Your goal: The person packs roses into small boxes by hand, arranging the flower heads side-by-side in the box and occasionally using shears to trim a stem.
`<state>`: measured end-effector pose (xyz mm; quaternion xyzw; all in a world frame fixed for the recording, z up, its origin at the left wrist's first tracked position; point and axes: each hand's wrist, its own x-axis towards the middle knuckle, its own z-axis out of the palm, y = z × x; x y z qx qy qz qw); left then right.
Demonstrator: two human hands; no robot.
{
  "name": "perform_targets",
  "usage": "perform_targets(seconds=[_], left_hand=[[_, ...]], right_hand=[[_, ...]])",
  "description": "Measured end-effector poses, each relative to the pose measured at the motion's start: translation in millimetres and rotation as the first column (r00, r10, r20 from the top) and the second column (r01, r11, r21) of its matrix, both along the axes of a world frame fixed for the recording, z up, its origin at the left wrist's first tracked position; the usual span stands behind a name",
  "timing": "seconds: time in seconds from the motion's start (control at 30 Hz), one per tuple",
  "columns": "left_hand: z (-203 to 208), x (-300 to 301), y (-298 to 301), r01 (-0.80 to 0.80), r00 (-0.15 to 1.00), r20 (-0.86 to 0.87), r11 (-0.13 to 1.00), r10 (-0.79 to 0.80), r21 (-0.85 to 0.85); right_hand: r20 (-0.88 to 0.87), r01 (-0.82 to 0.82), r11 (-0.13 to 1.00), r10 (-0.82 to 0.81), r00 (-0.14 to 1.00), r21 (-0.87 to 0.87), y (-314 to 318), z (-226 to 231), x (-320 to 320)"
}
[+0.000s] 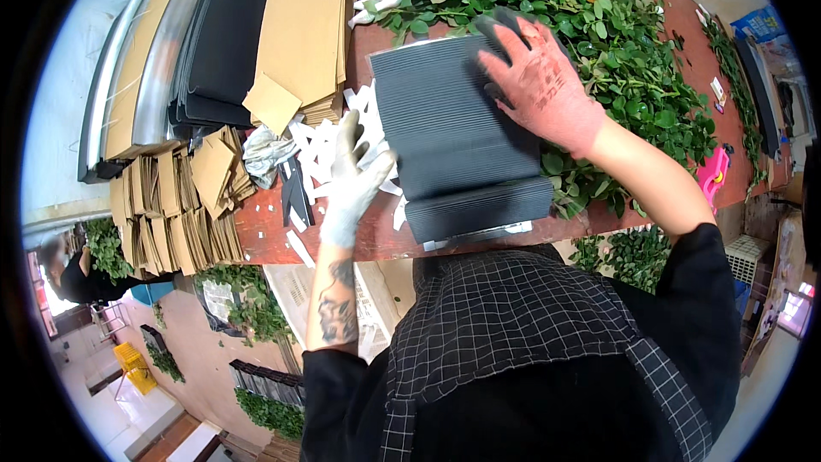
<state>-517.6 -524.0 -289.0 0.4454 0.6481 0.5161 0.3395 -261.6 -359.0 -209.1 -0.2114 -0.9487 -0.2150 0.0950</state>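
Note:
A dark grey corrugated sheet lies on the red table in front of me, with a fold across its near part. My right hand, in a pinkish-red glove with dark fingertips, is spread over the sheet's far right corner; the fingertips are slightly blurred. To the left of the sheet is my left hand in a whitish glove, its fingers apart and nothing in them. White paper strips lie in a loose heap beside and behind that hand. Something pale shows from under the sheet's near edge.
Leafy green stems cover the table's far and right side. Brown cardboard sheets, black sheets and folded cardboard pieces stand at the left. Scissors lie near the strips. A pink tool sits far right. Another person is at far left.

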Motion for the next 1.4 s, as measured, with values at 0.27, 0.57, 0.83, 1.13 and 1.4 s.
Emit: perform_targets(seconds=[0.27,0.57,0.83,1.13,1.4], left_hand=[[-71.0,8.8,70.6,0.024,0.982,0.186,0.999,-0.016,-0.04],[-58.9,5.3,63.2,-0.058,0.943,-0.329,0.955,-0.044,-0.292],[-13.0,-174.0,-34.7,-0.693,0.552,-0.605,0.719,0.573,0.048],[-23.7,-194.5,81.2,-0.656,0.612,-0.781,0.631,0.124,-0.414],[-39.5,-210.9,28.0,-0.681,0.605,-0.521,0.73,0.603,0.055]], right_hand=[[-0.375,-0.551,0.405,0.438,0.817,-0.73,18.7,-170.0,-18.9],[0.254,0.139,0.336,0.33,0.909,-0.932,-14.5,-35.2,-68.7],[0.375,0.013,0.669,0.401,0.836,-0.743,-11.4,-74.5,-48.8],[0.308,-0.023,0.669,0.373,0.875,-0.743,-3.8,-75.6,-43.0],[0.09,-0.138,0.572,0.352,0.932,-0.809,-4.2,-92.3,-39.2]])
